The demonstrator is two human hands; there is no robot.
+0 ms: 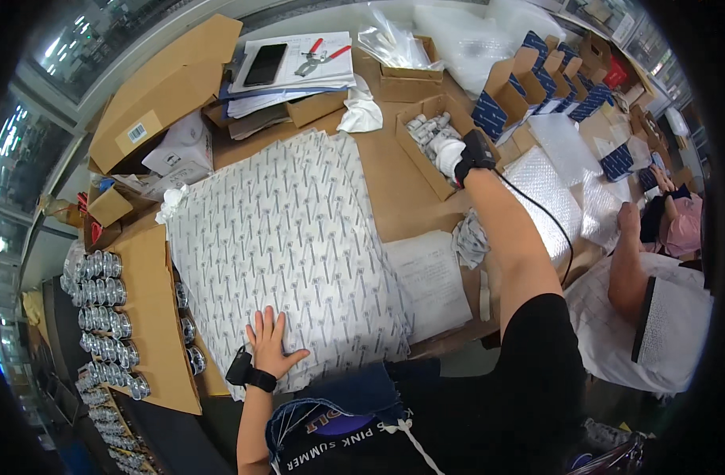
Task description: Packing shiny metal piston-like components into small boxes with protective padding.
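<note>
My left hand point(272, 344) lies flat with fingers spread on the near edge of a stack of white printed wrapping paper point(291, 229), holding nothing. Stretched out to the far right, my right hand point(449, 156), white over the fingers like a glove, reaches into an open cardboard box point(407, 148). Small white-and-grey wrapped pieces point(427, 127) fill the far part of that box. The fingers of this hand are too hidden to show whether they grip anything. A crumpled piece of printed paper point(471, 239) and a written sheet point(430, 281) lie between the stack and my right forearm.
Rows of shiny round parts point(105, 321) stand by a cardboard sheet point(152, 317) at left. A phone point(266, 64) and red-handled pliers point(321, 59) rest on papers at the back. Bubble-wrap sheets point(540, 194), blue-and-brown boxes point(529, 79) and a co-worker point(639, 317) are at right.
</note>
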